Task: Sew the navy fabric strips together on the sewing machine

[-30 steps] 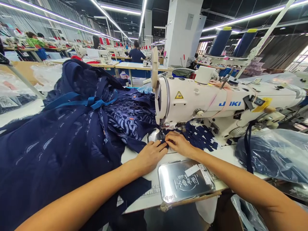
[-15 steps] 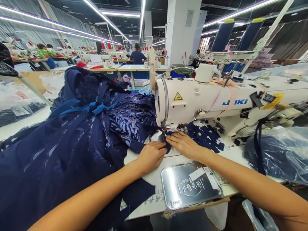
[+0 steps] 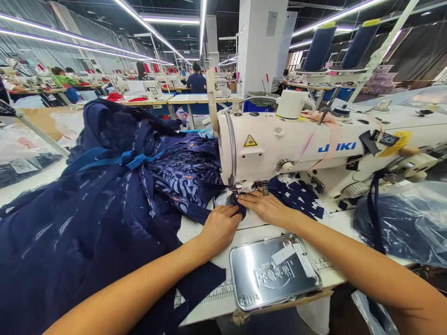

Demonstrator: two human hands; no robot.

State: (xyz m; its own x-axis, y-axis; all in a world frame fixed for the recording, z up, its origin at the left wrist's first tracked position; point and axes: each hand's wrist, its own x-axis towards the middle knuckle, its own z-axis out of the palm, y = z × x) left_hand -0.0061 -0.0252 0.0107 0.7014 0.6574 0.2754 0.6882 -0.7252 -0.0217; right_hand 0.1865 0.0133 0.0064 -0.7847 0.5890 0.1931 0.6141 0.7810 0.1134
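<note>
Navy fabric (image 3: pixel 240 211) lies under the presser foot (image 3: pixel 233 197) of a white sewing machine (image 3: pixel 258 144). Just in front of the foot, my left hand (image 3: pixel 219 228) has its fingers curled and closed on the fabric edge. To the right of the needle area, my right hand (image 3: pixel 265 207) lies with fingers stretched over the same fabric, fingertips close to the foot. The rest of the navy garment (image 3: pixel 115 223), with white embroidery and a blue ribbon (image 3: pixel 134 159) tied round it, is heaped to the left. Both hands partly hide the fabric at the needle.
A shiny metal tin lid (image 3: pixel 274 274) lies at the table's front edge, beside a printed ruler (image 3: pixel 220 293). Small navy pieces (image 3: pixel 296 197) are scattered behind my right hand. A plastic-wrapped bundle (image 3: pixel 401 223) sits at right; thread cones (image 3: pixel 319 46) stand above. Other people work farther back.
The whole view has shifted slightly, so the machine and table appear a little farther left. My hands keep nearly the same place on the fabric by the presser foot.
</note>
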